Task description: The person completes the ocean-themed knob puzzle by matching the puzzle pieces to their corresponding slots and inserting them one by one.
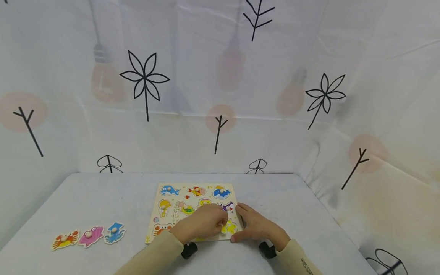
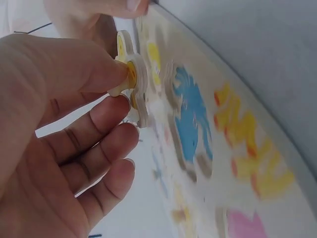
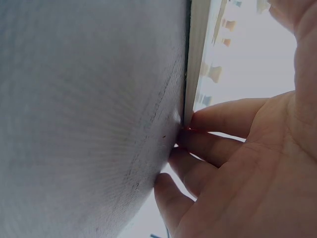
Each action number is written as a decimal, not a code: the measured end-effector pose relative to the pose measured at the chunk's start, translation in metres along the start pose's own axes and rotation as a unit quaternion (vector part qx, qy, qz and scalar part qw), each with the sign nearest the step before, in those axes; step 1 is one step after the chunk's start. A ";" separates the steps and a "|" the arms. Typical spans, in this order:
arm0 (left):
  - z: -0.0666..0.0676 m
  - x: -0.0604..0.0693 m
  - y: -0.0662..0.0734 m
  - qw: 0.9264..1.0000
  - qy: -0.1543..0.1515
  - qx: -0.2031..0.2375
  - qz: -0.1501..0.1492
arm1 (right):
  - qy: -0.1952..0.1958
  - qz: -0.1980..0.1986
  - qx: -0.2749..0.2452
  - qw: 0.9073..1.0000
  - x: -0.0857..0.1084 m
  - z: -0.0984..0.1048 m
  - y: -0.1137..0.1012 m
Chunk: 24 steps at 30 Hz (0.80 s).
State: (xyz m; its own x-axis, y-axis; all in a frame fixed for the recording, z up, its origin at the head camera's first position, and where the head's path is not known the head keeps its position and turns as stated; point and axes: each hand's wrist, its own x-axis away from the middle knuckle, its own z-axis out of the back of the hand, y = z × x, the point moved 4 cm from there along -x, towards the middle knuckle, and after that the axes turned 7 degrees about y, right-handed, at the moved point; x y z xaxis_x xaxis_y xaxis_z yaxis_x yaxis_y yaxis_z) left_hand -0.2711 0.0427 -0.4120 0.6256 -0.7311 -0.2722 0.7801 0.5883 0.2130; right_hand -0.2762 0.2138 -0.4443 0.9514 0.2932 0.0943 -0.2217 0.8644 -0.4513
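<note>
My left hand (image 1: 203, 222) is over the near right part of a wooden peg puzzle board (image 1: 152, 217). Its thumb and index finger pinch a yellow wavy-edged puzzle piece (image 2: 132, 69) by the knob; the other fingers are loosely bent. In the left wrist view the piece stands tilted beside a yellow-printed spot (image 2: 153, 62) on the board. An octopus-shaped recess (image 2: 190, 114) with blue print lies close by. My right hand (image 1: 258, 226) rests at the board's right near corner, thumb at the front edge, relaxed fingers touching the side edge and the table.
Three loose pieces lie left of the board: a crab (image 1: 65, 240), a pink sea animal (image 1: 91, 236) and a blue octopus (image 1: 115, 233). Along the board's far side sit a whale (image 1: 169, 190) and several other pieces. A patterned cloth (image 1: 192, 141) hangs behind the white table (image 1: 113, 198).
</note>
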 end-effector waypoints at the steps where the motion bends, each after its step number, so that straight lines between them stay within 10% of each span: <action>1: -0.002 -0.002 0.001 1.000 -0.003 0.001 0.001 | 0.000 0.001 0.001 1.000 0.000 0.000 0.000; 24: -0.024 -0.028 0.005 0.996 -0.057 0.039 0.054 | 0.002 0.019 -0.005 1.000 -0.001 0.001 0.001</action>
State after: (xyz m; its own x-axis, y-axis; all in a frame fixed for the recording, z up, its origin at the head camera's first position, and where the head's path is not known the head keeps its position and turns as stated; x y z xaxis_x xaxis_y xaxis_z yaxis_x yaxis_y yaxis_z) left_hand -0.2847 0.0744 -0.4260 0.6994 -0.7015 -0.1365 0.7028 0.6404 0.3098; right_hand -0.2773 0.2147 -0.4438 0.9432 0.3244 0.0722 -0.2561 0.8480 -0.4641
